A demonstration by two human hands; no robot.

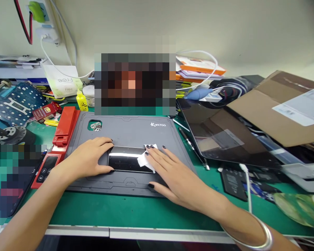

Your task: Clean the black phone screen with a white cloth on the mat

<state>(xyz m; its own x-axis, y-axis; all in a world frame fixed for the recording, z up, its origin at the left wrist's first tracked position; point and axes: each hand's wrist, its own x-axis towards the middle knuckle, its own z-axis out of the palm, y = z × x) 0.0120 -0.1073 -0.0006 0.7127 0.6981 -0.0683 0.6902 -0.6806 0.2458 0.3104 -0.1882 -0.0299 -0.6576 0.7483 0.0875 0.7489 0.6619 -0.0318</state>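
Note:
A glossy black phone (125, 161) lies lengthwise on a grey WKTOO work mat (120, 132), a bright reflection across its screen. My left hand (90, 157) is closed on the phone's left end, fingers at the far edge and thumb at the near edge. Over at the right end, my right hand (172, 170) holds a folded white tissue (146, 162) against the screen under its fairly straight fingers. The right thumb sits apart, over the mat. Both hands cover parts of the phone's ends.
Left of the mat stands a red device with a button panel (48, 167). A yellow bottle (81, 101) and white jar (89, 96) stand behind. To the right are a pen-like tool (189, 143), a large dark screen (219, 136) and a cardboard box (267, 104). A pixelated area hides the back middle.

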